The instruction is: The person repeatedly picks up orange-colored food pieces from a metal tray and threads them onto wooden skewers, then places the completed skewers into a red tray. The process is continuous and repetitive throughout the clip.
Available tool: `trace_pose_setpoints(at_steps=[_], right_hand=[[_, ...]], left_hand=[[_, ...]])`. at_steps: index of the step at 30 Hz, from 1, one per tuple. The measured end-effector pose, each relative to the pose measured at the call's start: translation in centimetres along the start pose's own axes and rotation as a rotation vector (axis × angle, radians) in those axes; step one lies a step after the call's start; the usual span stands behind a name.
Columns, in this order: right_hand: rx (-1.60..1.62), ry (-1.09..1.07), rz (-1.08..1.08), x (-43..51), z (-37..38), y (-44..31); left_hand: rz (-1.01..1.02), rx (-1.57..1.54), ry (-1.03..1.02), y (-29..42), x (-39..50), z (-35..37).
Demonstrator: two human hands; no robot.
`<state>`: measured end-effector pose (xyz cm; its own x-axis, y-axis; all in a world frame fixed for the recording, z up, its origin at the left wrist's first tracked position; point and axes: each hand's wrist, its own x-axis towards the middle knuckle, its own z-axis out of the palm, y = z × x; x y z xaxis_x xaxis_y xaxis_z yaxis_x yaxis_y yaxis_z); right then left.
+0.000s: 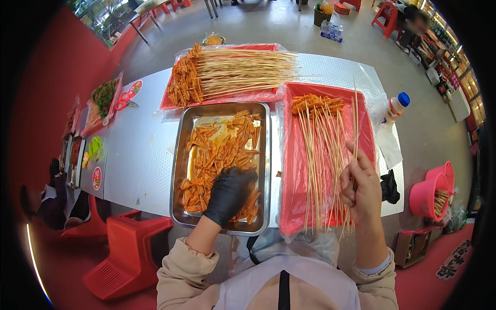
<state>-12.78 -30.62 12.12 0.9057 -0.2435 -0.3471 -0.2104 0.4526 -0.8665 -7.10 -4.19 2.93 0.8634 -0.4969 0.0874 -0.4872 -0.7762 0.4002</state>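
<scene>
My left hand (231,195), in a black glove, reaches down into a steel tray (177,162) of orange-brown seasoned food pieces (223,149); its fingertips are among the pieces, and whether they pinch one is hidden. Bare, my right hand (360,180) holds several thin bamboo skewers (355,116) upright over the right side of a red plastic-lined tray (368,112). In that tray lie more skewers (317,155) with food threaded at their far ends (316,104). Beyond the steel tray, another red tray (228,101) bears a thick pile of loaded skewers (248,71), food ends to the left.
Red-handled scissors (124,101) and a tray of green herbs (104,95) are at the left. A blue-capped bottle (396,107) and a black glove (389,186) lie near the right edge. Pink buckets (428,193) stand beyond it, red stools (124,252) at lower left. Another person sits far left.
</scene>
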Motion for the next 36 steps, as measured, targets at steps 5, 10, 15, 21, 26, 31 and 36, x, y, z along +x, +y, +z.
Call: trace_pose_setpoints(at_steps=[5,10,15,21,26,31,36], right_hand=[[0.049,0.008,0.056,-0.9,-0.6,2.3],[0.053,-0.122,0.016,-2.1,0.1,1.8],[0.026,-0.117,0.073,-2.4,0.8,2.8],[-0.337,-0.19,-0.046,-3.5,1.3,4.0],[-0.601,-0.302,-0.115,-3.8,1.2,6.7],[-0.728,-0.374,-0.159,-4.2,2.3,7.2],[-0.754,-0.384,-0.21,-4.1,2.3,7.3]], left_hand=[[0.072,0.097,-0.089,0.2,0.3,-0.2],[0.162,0.374,-0.083,-0.7,-0.2,0.5],[0.19,0.432,-0.143,-0.4,0.0,1.1],[-0.192,-0.186,-0.07,-1.2,-0.4,0.0],[-0.61,-1.279,0.112,-0.7,-1.7,-0.2],[-0.583,-1.506,0.174,0.2,-2.2,-1.4],[-0.576,-1.547,0.11,1.3,-2.2,-2.0]])
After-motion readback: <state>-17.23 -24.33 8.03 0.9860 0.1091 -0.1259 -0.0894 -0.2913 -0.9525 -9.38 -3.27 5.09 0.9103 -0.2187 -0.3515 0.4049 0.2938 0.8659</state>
